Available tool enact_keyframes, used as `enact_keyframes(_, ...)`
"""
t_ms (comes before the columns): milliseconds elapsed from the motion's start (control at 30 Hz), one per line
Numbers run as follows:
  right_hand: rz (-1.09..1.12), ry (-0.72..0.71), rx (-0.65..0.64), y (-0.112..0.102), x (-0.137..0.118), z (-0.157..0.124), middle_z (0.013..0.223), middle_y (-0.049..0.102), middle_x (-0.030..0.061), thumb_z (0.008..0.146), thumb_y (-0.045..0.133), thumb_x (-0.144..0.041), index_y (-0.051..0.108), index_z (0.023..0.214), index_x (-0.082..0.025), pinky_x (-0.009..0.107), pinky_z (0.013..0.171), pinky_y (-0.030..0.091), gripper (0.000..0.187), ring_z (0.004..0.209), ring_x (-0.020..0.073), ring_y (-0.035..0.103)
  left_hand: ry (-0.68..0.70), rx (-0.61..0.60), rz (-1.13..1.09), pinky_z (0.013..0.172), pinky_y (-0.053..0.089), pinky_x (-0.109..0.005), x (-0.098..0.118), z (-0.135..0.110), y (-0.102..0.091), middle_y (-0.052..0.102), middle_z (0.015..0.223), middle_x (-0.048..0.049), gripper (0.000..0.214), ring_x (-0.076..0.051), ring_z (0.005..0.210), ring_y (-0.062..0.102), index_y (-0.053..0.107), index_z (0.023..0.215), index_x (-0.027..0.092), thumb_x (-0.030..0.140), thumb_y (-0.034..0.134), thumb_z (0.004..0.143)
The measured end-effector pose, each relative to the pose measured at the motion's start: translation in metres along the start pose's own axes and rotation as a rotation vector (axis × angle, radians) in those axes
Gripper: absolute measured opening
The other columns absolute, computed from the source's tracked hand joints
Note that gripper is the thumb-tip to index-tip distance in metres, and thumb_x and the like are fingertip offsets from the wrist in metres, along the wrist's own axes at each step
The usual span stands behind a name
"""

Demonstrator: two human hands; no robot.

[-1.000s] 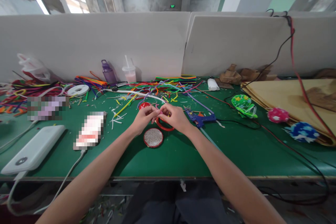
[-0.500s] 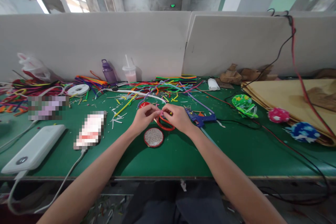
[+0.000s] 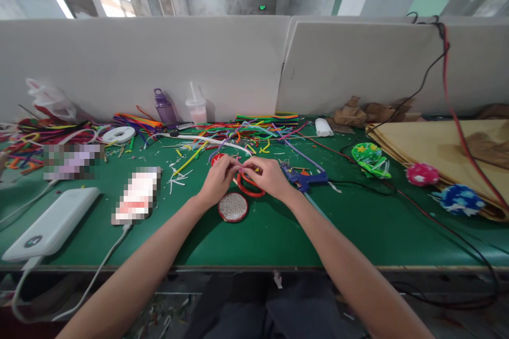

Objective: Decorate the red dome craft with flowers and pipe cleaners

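Observation:
My left hand (image 3: 218, 182) and my right hand (image 3: 269, 177) meet over the middle of the table, fingertips pinched. Between them is a small pink piece (image 3: 240, 168), which looks like a bit of pipe cleaner; both hands grip it. Just under my right fingers lies a red ring (image 3: 251, 190), partly covered by the hand. A round disc (image 3: 233, 207) with a pale beaded face and red rim rests nearer to me. Behind my left hand a red round thing (image 3: 218, 158) shows in part. To the right of my right hand lies a blue glue gun (image 3: 307, 179).
Colourful pipe cleaners (image 3: 254, 130) are heaped at the back, near a purple bottle (image 3: 165, 108) and a drink cup (image 3: 196, 110). A white power bank (image 3: 53, 225) and cables lie left. Green, pink and blue decorated balls (image 3: 422, 174) sit right, by brown sheets (image 3: 445, 143).
My left fingers have shifted slightly and curled closer around the pink piece. My right hand has hardly moved, and the disc and ring stay in place.

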State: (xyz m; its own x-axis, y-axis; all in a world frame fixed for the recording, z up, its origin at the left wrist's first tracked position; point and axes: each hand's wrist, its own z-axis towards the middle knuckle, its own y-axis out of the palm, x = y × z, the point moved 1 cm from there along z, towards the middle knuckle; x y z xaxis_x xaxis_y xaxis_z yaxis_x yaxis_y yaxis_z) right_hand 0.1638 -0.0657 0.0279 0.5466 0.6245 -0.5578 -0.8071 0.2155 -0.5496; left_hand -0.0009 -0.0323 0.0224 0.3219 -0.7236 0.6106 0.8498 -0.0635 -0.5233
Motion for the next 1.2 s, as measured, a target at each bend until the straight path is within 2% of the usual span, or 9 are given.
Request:
enact_keyframes(200,-0.058,0.002,-0.043,0.004,0.002,-0.003,0.076,0.066,0.0005,0.086,0.051,-0.022,0.060,0.080,-0.019,0.023,0.063,0.041,0.011,0.065,0.0123,0.058,0.060,-0.023,0.098,0.067,0.038,-0.027,-0.004,-0.003,0.003,0.056,0.076,-0.0019,0.008,-0.016,0.072,0.052,0.050,0.081,0.020,0.021,0.047,0.089)
enact_keyframes(367,-0.103,0.004,-0.009,0.009,0.003,-0.006,0.071,0.063,-0.0001,0.085,0.051,-0.021,0.054,0.078,-0.019,0.023,0.061,0.038,0.008,0.064,0.0128,0.056,0.131,0.015,0.168,0.068,0.040,-0.027,-0.003,-0.004,0.003,0.057,0.078,-0.0019,0.007,-0.015,0.075,0.053,0.049,0.081,0.019,0.019,0.048,0.089)
enact_keyframes(467,-0.152,-0.017,-0.023,0.008,0.003,-0.006,0.075,0.063,0.0007,0.086,0.050,-0.020,0.054,0.080,-0.020,0.023,0.062,0.038,0.007,0.067,0.0132,0.057,0.118,0.026,0.161,0.066,0.041,-0.025,-0.004,-0.004,0.004,0.058,0.078,-0.0015,0.008,-0.013,0.071,0.053,0.050,0.082,0.018,0.021,0.049,0.089)
enact_keyframes(600,-0.249,-0.072,-0.067,0.001,0.003,-0.004,0.087,0.065,0.0034,0.089,0.046,-0.017,0.056,0.085,-0.019,0.024,0.066,0.038,0.010,0.077,0.0145,0.059,0.100,-0.036,0.125,0.065,0.043,-0.024,-0.007,-0.002,0.003,0.060,0.080,-0.0017,0.007,-0.012,0.070,0.054,0.055,0.088,0.018,0.020,0.048,0.089)
enact_keyframes(700,-0.280,-0.092,-0.087,-0.002,0.004,-0.003,0.090,0.065,0.0046,0.091,0.044,-0.018,0.056,0.088,-0.019,0.024,0.069,0.038,0.012,0.081,0.0151,0.059,0.136,-0.069,0.141,0.068,0.044,-0.025,-0.008,-0.001,0.001,0.060,0.083,-0.0022,0.007,-0.013,0.075,0.055,0.056,0.090,0.018,0.017,0.049,0.088)
enact_keyframes(933,-0.287,-0.059,-0.139,0.001,0.002,-0.003,0.091,0.067,0.0053,0.092,0.042,-0.020,0.059,0.092,-0.018,0.025,0.066,0.038,0.017,0.079,0.0154,0.060,0.259,-0.012,0.194,0.070,0.045,-0.025,-0.006,-0.002,-0.002,0.061,0.085,-0.0038,0.009,-0.014,0.081,0.057,0.055,0.090,0.018,0.014,0.047,0.090)
enact_keyframes(1200,-0.332,-0.128,-0.019,0.010,0.005,-0.008,0.070,0.063,0.0031,0.089,0.043,-0.020,0.059,0.076,-0.017,0.024,0.060,0.035,0.021,0.063,0.0129,0.056,0.347,0.021,0.269,0.070,0.045,-0.026,-0.003,-0.006,0.000,0.061,0.085,-0.0049,0.007,-0.015,0.082,0.057,0.053,0.092,0.018,0.015,0.046,0.091)
